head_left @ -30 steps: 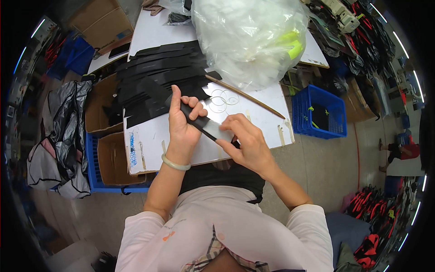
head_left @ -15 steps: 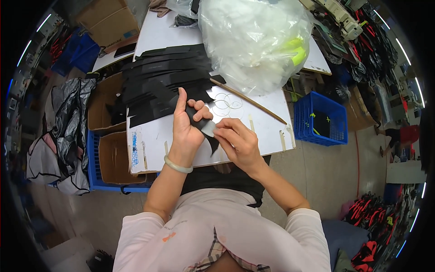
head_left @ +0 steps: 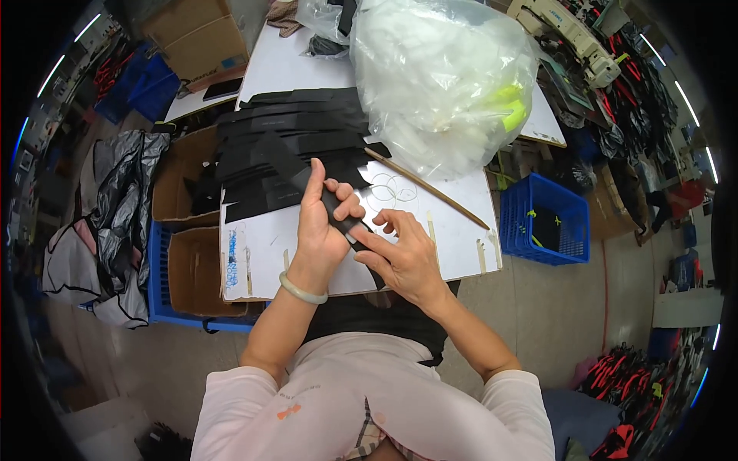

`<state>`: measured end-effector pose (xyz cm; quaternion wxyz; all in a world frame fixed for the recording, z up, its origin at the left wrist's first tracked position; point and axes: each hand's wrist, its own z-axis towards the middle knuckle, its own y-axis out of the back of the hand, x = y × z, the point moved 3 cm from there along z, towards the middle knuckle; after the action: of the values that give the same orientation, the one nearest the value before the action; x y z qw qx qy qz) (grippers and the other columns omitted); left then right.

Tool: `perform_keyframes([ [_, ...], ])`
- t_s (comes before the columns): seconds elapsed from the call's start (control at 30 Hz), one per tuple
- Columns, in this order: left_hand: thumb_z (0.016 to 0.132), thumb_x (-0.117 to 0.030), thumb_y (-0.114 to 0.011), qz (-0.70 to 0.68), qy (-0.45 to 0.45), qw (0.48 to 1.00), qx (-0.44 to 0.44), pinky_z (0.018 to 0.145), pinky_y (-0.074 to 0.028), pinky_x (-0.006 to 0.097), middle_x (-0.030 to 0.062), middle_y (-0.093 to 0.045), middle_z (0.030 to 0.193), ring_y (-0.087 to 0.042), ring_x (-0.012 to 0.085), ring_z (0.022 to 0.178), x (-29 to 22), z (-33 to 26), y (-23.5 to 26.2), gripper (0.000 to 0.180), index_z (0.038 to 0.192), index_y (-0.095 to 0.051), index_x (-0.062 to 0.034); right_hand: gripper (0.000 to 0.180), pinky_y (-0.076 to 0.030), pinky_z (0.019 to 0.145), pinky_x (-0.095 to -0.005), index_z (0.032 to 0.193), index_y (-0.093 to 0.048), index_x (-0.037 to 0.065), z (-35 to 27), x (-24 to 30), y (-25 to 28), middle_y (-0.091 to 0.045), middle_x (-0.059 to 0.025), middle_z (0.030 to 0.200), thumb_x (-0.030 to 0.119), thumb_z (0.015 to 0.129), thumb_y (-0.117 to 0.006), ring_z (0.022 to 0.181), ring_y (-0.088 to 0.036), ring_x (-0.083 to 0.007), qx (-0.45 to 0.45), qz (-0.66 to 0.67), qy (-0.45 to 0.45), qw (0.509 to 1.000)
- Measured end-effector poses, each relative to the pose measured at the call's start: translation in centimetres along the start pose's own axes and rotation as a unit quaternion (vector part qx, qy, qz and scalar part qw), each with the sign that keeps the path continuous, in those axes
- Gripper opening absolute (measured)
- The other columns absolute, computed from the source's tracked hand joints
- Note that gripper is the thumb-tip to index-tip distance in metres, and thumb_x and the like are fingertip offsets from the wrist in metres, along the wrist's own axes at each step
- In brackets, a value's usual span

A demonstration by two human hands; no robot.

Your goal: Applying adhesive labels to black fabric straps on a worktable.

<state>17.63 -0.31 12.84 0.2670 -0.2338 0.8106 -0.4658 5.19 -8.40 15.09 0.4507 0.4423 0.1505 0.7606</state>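
Observation:
My left hand (head_left: 323, 223) is closed around a narrow black strip (head_left: 292, 173) that runs up and left from my fingers toward the pile. My right hand (head_left: 403, 257) pinches the lower end of the same strip just below my left thumb. Both hands hover over the white table (head_left: 261, 246). Behind them lies a stack of black strips (head_left: 292, 131) laid in overlapping rows. A pale bangle sits on my left wrist.
A big clear plastic bag (head_left: 442, 77) of white filling stands at the back right. A thin wooden stick (head_left: 430, 190) lies diagonally on the table. Open cardboard boxes (head_left: 188, 253) in a blue crate are on the left, a blue crate (head_left: 546, 219) on the right.
My right hand has slid up the strip from its lower end to meet my left hand. The left hand has closed more tightly around the strip.

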Motion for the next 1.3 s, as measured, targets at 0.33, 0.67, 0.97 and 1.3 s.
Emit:
perform_keyframes([
  [0.33, 0.09, -0.046, -0.063, 0.031, -0.031, 0.999, 0.02, 0.047, -0.034, 0.024, -0.0028, -0.039, 0.062, -0.031, 0.0073, 0.044, -0.8, 0.6, 0.8, 0.041, 0.071, -0.044, -0.0142, 0.039, -0.048, 0.06, -0.0375, 0.115, -0.064, 0.015, -0.9, 0.9, -0.8, -0.052, -0.013, 0.091, 0.037, 0.083, -0.068, 0.076, -0.056, -0.0268, 0.065, 0.026, -0.05, 0.996],
  [0.67, 0.091, -0.047, -0.06, 0.016, -0.025, 0.998, 0.048, 0.048, -0.036, 0.024, -0.0023, -0.039, 0.063, -0.032, 0.0077, 0.045, -0.5, 0.9, 0.1, 0.041, 0.072, -0.044, -0.0136, 0.038, -0.049, 0.052, -0.033, 0.115, -0.064, 0.013, -0.3, -0.2, -1.8, -0.049, -0.0118, 0.084, 0.032, 0.083, -0.07, 0.066, -0.057, -0.0241, 0.053, 0.056, -0.064, 0.995],
  [0.97, 0.096, -0.044, -0.051, 0.247, -0.196, 0.904, 0.29, 0.08, -0.051, 0.039, 0.0065, -0.054, 0.071, -0.057, 0.0179, 0.069, 2.6, -2.3, -1.5, 0.043, 0.076, -0.046, -0.0067, 0.022, -0.048, 0.075, -0.0267, 0.098, -0.062, 0.0, -1.7, -1.1, 0.4, -0.065, -0.0058, 0.093, -0.002, 0.078, -0.07, 0.086, -0.06, -0.013, -0.044, 0.471, -0.302, 0.828],
  [1.3, 0.086, -0.01, -0.066, 0.728, -0.219, 0.6, 0.247, 0.083, -0.051, 0.035, 0.0131, -0.066, 0.1, -0.062, 0.026, 0.098, 4.6, -6.8, 7.1, 0.015, 0.096, -0.065, 0.0014, 0.019, -0.043, 0.075, -0.0347, 0.088, -0.069, 0.007, -8.2, -9.9, 2.5, -0.064, -0.004, 0.085, 0.004, 0.069, -0.073, 0.079, -0.06, -0.0211, -0.084, -0.143, 0.038, 0.985],
])
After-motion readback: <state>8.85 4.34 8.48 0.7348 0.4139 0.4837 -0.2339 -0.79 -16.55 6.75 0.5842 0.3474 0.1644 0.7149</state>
